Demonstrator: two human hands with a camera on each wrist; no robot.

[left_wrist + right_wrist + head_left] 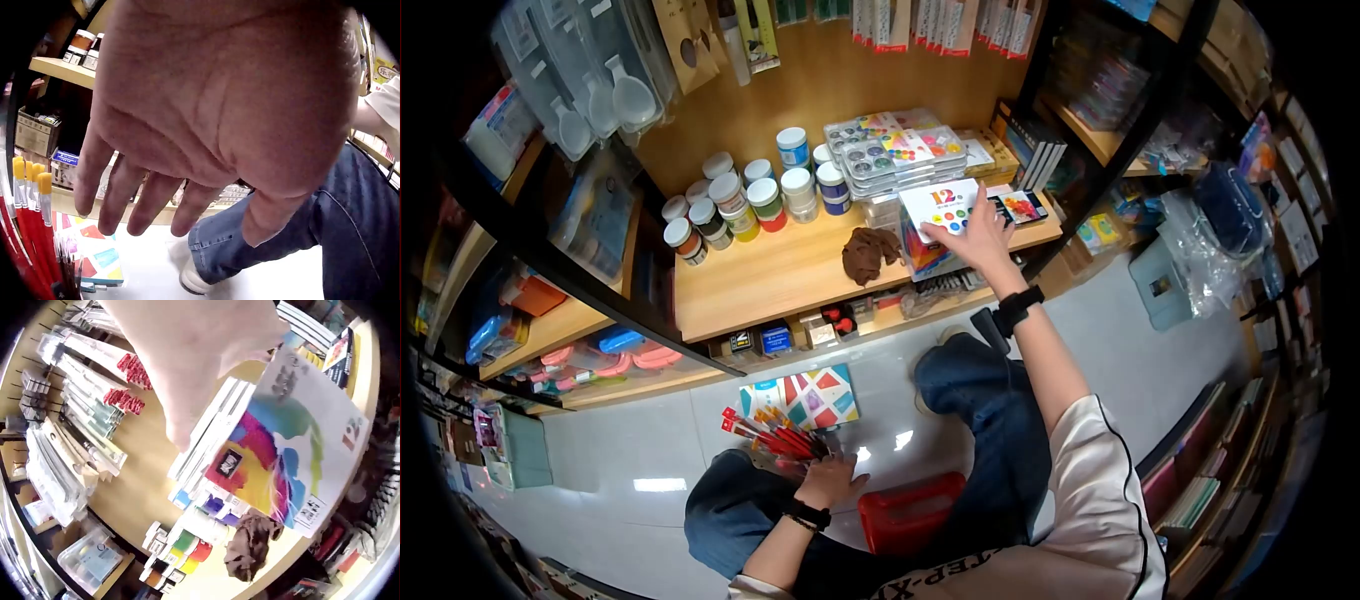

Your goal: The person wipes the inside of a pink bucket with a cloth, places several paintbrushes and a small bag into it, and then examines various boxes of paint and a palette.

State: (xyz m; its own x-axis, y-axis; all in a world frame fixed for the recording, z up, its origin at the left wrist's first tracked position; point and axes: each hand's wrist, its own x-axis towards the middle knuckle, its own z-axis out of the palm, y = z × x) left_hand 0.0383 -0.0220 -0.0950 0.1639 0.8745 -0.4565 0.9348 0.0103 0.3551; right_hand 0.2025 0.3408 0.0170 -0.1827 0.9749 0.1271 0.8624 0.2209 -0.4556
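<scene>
My right hand (980,240) spans a white paint box (952,208) marked 12, thumb at one edge and fingers toward the other. In the right wrist view the box's colourful face (275,456) shows, with more white boxes stacked beside it. My left hand (830,483) is low by my knees, its palm empty and fingers extended in the left wrist view. Close to it stands a bundle of red-handled paintbrushes (785,438), several with yellow bristles. Behind the brushes, a package with coloured geometric patterns (825,396) lies on the floor.
Several paint jars (768,205) stand on the wooden shelf (750,285) at left. A crumpled brown cloth-like lump (868,256) lies near its front edge. Clear paint palettes (890,155) are stacked behind the box. A red plastic stool (910,512) is between my legs.
</scene>
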